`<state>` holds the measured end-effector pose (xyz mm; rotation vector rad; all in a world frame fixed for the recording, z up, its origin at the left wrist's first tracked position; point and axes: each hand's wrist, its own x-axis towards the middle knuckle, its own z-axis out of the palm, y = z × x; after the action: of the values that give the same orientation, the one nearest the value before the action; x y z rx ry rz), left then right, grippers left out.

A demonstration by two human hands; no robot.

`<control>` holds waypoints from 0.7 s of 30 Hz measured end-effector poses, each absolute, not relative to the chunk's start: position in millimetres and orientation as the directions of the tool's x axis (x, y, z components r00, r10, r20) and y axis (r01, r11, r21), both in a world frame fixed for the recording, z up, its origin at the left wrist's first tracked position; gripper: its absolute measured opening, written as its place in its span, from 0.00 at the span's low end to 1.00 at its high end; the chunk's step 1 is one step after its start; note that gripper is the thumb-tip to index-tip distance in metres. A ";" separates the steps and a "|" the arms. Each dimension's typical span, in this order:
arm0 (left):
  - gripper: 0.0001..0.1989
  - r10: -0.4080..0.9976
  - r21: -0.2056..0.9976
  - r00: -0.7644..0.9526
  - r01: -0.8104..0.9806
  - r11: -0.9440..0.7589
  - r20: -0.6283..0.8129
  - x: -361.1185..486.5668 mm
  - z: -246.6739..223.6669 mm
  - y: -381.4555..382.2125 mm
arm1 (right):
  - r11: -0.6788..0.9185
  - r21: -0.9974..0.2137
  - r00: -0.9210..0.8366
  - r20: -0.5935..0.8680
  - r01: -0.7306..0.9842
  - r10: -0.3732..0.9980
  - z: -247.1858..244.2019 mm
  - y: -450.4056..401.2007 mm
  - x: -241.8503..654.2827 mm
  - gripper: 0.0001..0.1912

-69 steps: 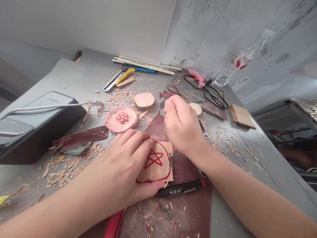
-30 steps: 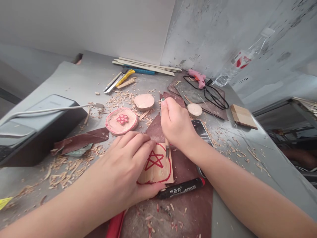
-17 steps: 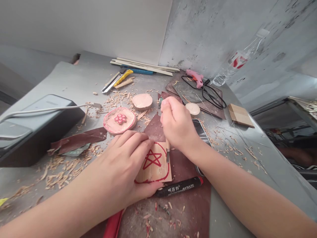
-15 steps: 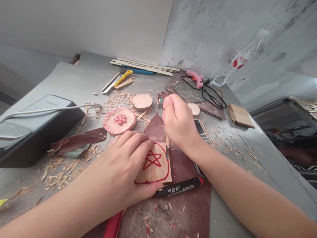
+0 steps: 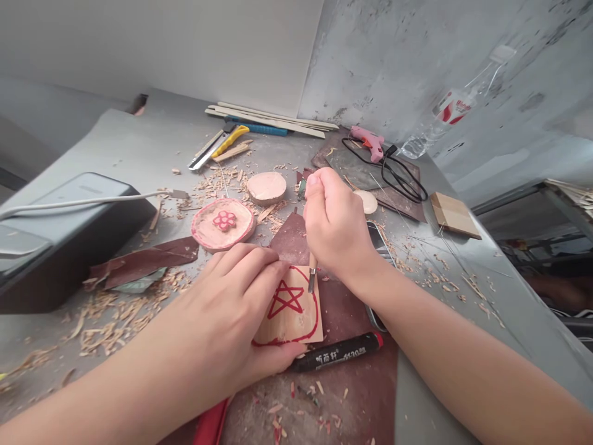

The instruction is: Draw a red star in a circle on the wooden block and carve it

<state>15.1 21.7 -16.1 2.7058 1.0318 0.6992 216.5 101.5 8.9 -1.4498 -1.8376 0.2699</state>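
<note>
A square wooden board [image 5: 278, 327] lies on a dark red leather mat [image 5: 356, 395]; a red star inside a red rounded outline is drawn on it. My left hand [image 5: 245, 303] grips the board's left side, fingers over the top edge and thumb at the bottom edge, hiding that part. My right hand [image 5: 336, 225] is a fist around a wood-carving chisel [image 5: 312, 272], held upright, its metal tip at the board's upper right, just inside the red outline. A black marker [image 5: 340, 352] with a red end lies below the board, close to my left thumb.
Round wood slices [image 5: 224, 224] and shavings lie beyond my hands. A utility knife [image 5: 213, 148], wood strips [image 5: 273, 119] and a pink glue gun [image 5: 368, 141] sit at the back. A dark box [image 5: 78, 241] stands left; a phone [image 5: 380, 238] lies partly under my right arm.
The chisel tip has shifted slightly up and left, from the red outline to the bare wood inside it. My left hand stays on the board. The view has turned slightly.
</note>
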 end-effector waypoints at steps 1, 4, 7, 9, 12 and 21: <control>0.27 0.663 0.307 0.654 0.588 -0.748 0.363 14.9 -15.8 21.9 | 0.330 -0.585 -0.064 0.428 0.741 0.901 9.0 100.9 216.4 0.15; 0.27 0.661 0.298 0.659 0.591 -0.750 0.359 14.7 -15.1 22.2 | 0.331 -0.576 -0.076 0.421 0.748 0.904 10.0 98.7 215.4 0.15; 0.27 0.659 0.297 0.656 0.589 -0.752 0.369 14.6 -15.3 22.3 | 0.317 -0.559 -0.074 0.413 0.766 0.908 11.4 97.2 213.0 0.15; 0.27 0.659 0.299 0.653 0.588 -0.751 0.372 14.4 -15.6 22.2 | 0.286 -0.540 -0.069 0.385 0.792 0.920 11.9 96.9 211.2 0.15; 0.27 0.660 0.309 0.653 0.584 -0.751 0.371 14.2 -16.3 21.8 | 0.225 -0.514 -0.058 0.320 0.828 0.946 10.8 96.6 209.5 0.15; 0.28 0.669 0.327 0.641 0.583 -0.744 0.378 15.4 -17.2 20.5 | 0.146 -0.475 -0.048 0.212 0.868 0.976 6.1 92.6 212.1 0.14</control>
<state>15.4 20.5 -17.2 2.6842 1.0336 0.7241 212.1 92.6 6.1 -1.7574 -1.9510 0.2980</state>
